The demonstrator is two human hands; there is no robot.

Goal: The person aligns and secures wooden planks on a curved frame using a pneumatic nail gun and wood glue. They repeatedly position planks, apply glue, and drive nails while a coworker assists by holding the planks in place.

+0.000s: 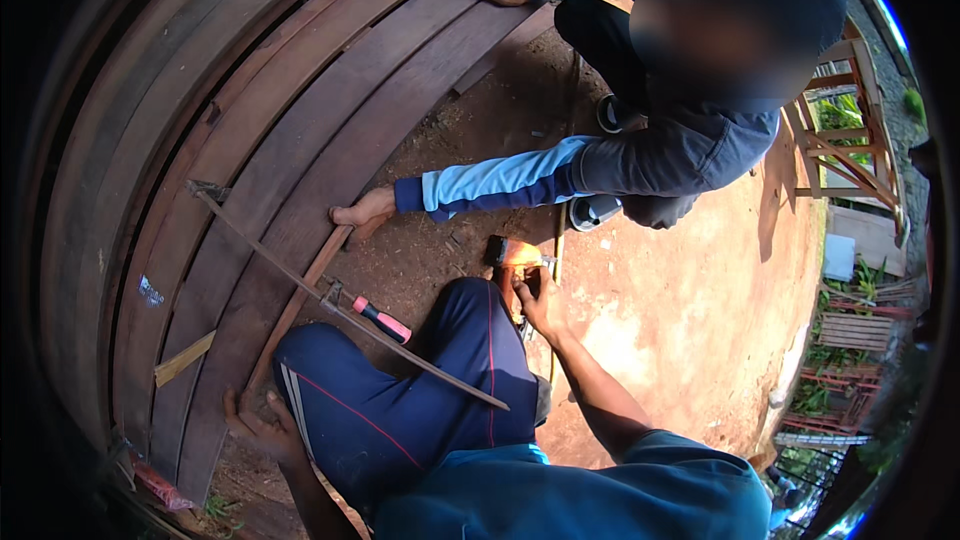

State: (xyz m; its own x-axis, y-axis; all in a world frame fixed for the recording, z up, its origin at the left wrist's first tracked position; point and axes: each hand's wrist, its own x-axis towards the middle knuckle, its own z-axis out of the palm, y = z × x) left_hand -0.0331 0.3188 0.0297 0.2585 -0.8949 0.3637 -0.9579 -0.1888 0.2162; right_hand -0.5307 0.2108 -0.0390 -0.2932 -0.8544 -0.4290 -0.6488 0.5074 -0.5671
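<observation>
My right hand [542, 306] is closed on the orange power tool [518, 256], which is just above the dirt ground [650, 325] beyond my bent knee, with that forearm reaching forward and a little leftward. My left hand [266, 430] is well apart from it, low beside my thigh, fingers parted and bent at the edge of the nearest dark plank [240, 365]; I cannot tell whether they press it. Between my hands, the bar clamp [384, 321] slants from the planks across my lap. A co-worker's hand [366, 212] touches the same plank farther up.
</observation>
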